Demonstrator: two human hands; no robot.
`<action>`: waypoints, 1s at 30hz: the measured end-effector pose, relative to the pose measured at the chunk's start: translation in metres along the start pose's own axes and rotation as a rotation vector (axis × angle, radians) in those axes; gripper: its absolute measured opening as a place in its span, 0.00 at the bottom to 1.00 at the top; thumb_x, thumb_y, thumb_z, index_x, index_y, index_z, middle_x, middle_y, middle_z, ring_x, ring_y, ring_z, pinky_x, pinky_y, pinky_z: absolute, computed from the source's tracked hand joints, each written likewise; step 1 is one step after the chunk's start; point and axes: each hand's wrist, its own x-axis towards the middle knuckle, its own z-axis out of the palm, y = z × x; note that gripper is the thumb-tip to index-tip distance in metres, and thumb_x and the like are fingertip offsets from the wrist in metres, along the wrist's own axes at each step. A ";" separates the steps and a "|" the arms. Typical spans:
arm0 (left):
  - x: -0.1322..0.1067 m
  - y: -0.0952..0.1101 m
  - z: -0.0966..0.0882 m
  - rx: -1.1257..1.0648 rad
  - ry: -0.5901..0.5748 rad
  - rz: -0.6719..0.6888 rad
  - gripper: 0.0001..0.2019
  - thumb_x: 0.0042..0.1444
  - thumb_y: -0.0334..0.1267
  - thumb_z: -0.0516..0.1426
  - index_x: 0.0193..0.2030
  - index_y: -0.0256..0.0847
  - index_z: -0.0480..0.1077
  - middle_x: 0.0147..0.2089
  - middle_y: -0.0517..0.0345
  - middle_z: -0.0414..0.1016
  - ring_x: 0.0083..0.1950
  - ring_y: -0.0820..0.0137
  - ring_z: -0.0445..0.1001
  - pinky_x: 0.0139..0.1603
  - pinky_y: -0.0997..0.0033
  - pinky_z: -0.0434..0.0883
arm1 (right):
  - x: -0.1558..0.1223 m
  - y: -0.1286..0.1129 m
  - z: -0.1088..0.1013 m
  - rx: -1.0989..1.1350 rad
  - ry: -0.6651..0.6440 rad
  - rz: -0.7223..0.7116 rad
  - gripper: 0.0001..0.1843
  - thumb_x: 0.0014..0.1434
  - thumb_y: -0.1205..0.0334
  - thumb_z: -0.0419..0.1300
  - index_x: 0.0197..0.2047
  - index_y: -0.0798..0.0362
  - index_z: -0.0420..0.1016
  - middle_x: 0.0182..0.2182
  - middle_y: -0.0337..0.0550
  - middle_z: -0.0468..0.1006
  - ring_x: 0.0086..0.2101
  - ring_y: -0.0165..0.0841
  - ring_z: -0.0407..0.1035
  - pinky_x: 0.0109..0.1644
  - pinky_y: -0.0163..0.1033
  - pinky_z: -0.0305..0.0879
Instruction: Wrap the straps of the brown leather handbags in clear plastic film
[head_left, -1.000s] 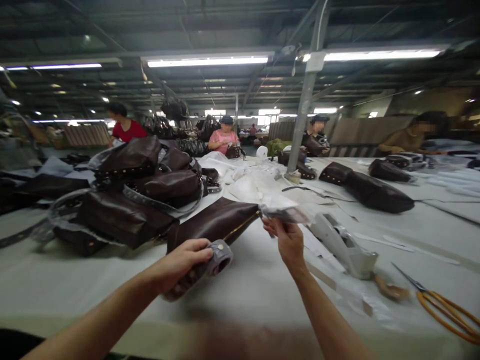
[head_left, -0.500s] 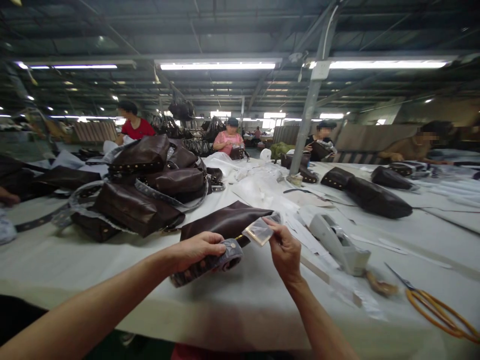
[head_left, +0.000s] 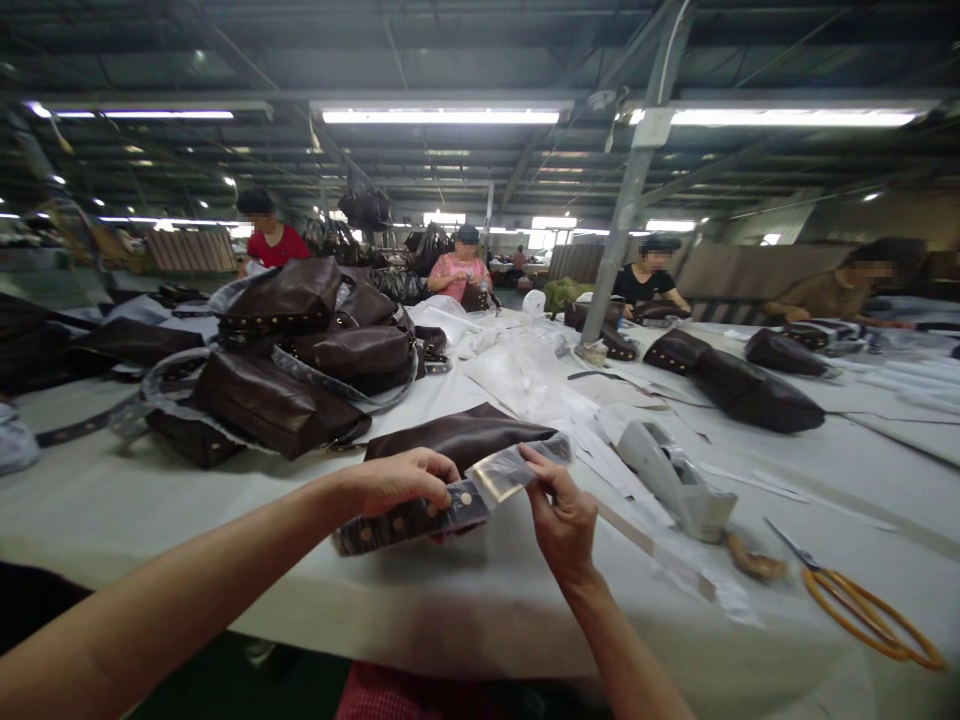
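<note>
Between my hands is a dark studded bag strap (head_left: 409, 521) in clear plastic wrapping. My left hand (head_left: 405, 482) is closed on it, thumb on top near the gold studs. A gold metal buckle (head_left: 504, 478) under clear film lies at the strap's right end. My right hand (head_left: 561, 505) pinches the film at the buckle's right side, thumb and fingers pressed together. Just behind the hands, a dark brown leather bag (head_left: 450, 437) lies on the white-covered table. Part of the bag is hidden by my hands and the strap.
A heap of brown leather bags (head_left: 289, 350) lies at left. To the right are a grey tape dispenser (head_left: 671, 485), orange-handled scissors (head_left: 862, 605) and more brown bags (head_left: 754, 390). A metal post (head_left: 619, 230) rises from the table. Several people work across it.
The strap has been drawn out straighter from its curl. The buckle has come down to the strap beside my left fingers. My right hand has moved slightly down and stays pinched.
</note>
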 end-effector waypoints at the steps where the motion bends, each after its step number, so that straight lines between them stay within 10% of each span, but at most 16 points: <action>1: 0.001 0.000 -0.001 -0.002 -0.012 -0.004 0.11 0.35 0.29 0.58 0.30 0.36 0.70 0.27 0.56 0.77 0.24 0.69 0.73 0.24 0.74 0.68 | -0.001 -0.001 0.000 -0.008 0.000 -0.009 0.06 0.62 0.62 0.58 0.41 0.51 0.76 0.47 0.48 0.80 0.43 0.39 0.78 0.48 0.42 0.73; 11: 0.003 -0.007 0.001 -0.102 -0.062 0.082 0.18 0.43 0.35 0.65 0.40 0.40 0.64 0.32 0.57 0.78 0.23 0.71 0.73 0.25 0.73 0.68 | -0.006 -0.013 0.001 -0.074 -0.012 -0.082 0.06 0.63 0.65 0.58 0.41 0.49 0.76 0.47 0.47 0.81 0.42 0.37 0.78 0.44 0.38 0.74; 19: 0.026 -0.008 0.010 -0.047 0.206 0.056 0.13 0.34 0.26 0.59 0.29 0.40 0.63 0.19 0.66 0.69 0.19 0.73 0.68 0.19 0.78 0.60 | -0.012 -0.015 0.004 -0.046 -0.006 -0.109 0.08 0.62 0.69 0.58 0.42 0.50 0.76 0.48 0.47 0.80 0.45 0.38 0.77 0.48 0.39 0.74; 30: 0.037 -0.005 0.014 -0.195 0.107 0.118 0.15 0.31 0.25 0.62 0.27 0.39 0.63 0.21 0.65 0.69 0.19 0.75 0.67 0.20 0.78 0.62 | -0.016 -0.007 -0.001 -0.047 -0.067 -0.145 0.12 0.63 0.71 0.55 0.47 0.50 0.73 0.52 0.50 0.77 0.49 0.38 0.74 0.50 0.40 0.75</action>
